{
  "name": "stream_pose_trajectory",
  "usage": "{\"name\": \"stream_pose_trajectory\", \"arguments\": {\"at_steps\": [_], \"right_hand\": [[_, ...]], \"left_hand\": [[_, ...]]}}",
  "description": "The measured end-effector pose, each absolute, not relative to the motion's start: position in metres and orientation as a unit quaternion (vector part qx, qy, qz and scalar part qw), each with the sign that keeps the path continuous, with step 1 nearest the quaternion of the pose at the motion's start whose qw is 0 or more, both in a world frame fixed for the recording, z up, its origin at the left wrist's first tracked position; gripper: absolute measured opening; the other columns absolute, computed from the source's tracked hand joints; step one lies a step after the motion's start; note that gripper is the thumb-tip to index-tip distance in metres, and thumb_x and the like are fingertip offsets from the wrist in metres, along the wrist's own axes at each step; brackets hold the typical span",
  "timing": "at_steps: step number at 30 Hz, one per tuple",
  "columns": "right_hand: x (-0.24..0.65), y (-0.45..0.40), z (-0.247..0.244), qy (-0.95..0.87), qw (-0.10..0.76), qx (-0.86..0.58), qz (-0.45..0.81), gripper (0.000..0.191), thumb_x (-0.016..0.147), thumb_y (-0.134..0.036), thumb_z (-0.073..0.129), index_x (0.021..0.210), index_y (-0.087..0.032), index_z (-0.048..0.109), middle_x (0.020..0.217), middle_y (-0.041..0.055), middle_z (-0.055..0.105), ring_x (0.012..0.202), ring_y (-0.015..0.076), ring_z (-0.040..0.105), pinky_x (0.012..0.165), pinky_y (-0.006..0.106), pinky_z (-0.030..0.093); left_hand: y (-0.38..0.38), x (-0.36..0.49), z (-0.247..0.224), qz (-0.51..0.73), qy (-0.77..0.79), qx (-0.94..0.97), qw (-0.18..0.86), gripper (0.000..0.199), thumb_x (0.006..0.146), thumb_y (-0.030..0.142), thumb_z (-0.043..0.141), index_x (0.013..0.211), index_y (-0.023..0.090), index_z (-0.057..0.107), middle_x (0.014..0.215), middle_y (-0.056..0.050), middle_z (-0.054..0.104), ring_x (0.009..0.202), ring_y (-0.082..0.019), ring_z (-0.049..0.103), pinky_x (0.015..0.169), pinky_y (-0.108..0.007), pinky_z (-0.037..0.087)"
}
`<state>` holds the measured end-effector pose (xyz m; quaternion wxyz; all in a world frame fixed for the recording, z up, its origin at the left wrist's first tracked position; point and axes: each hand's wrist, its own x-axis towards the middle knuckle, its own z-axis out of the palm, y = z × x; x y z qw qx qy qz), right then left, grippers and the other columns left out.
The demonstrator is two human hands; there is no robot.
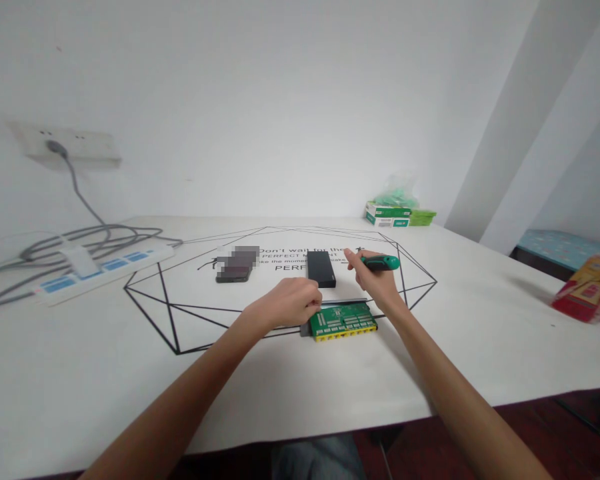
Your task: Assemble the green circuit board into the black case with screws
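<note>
A green circuit board with a row of yellow connectors along its near edge lies on the white table, with dark metal showing at its left and far edges. My left hand is closed in a pinch at the board's far left corner; what its fingertips hold is hidden. In my right hand, beyond the board's right side, is a screwdriver with a green and black handle. Its shaft cannot be made out. Just beyond the board lies a flat black box.
To the left lie a phone, partly blurred out, and a white power strip with grey cables. Green and white boxes stand at the back right. A red and yellow packet sits at the right edge.
</note>
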<state>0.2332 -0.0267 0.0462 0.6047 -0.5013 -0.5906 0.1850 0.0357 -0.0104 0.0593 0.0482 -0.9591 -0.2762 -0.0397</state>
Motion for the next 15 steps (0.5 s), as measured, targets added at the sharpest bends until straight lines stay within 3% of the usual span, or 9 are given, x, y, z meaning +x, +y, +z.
{"name": "stream_pose_trajectory", "arguments": {"at_steps": [8,15], "right_hand": [[0.238,-0.026,0.047,-0.611,0.596,-0.506,0.121,0.045,0.081,-0.056,0.061,0.055,-0.020,0.057,0.039,-0.0054,0.042,0.040,0.0097,0.041,0.045,0.024,0.031],[0.242,-0.026,0.050,-0.617,0.602,-0.503,0.062,0.046,0.086,-0.054,0.056,0.056,-0.020,0.058,0.043,-0.0031,0.048,0.047,0.0124,0.049,0.050,0.025,0.036]], "left_hand": [[-0.030,0.044,0.065,0.016,-0.310,-0.942,0.130,0.026,0.092,0.020,0.041,0.085,0.014,0.065,0.094,-0.009,0.065,0.072,-0.020,0.062,0.052,-0.030,0.035],[-0.010,0.033,0.057,-0.052,-0.326,-0.939,0.098,0.024,0.096,0.025,0.035,0.095,0.018,0.058,0.095,-0.006,0.064,0.075,-0.020,0.061,0.055,-0.029,0.036]]}}
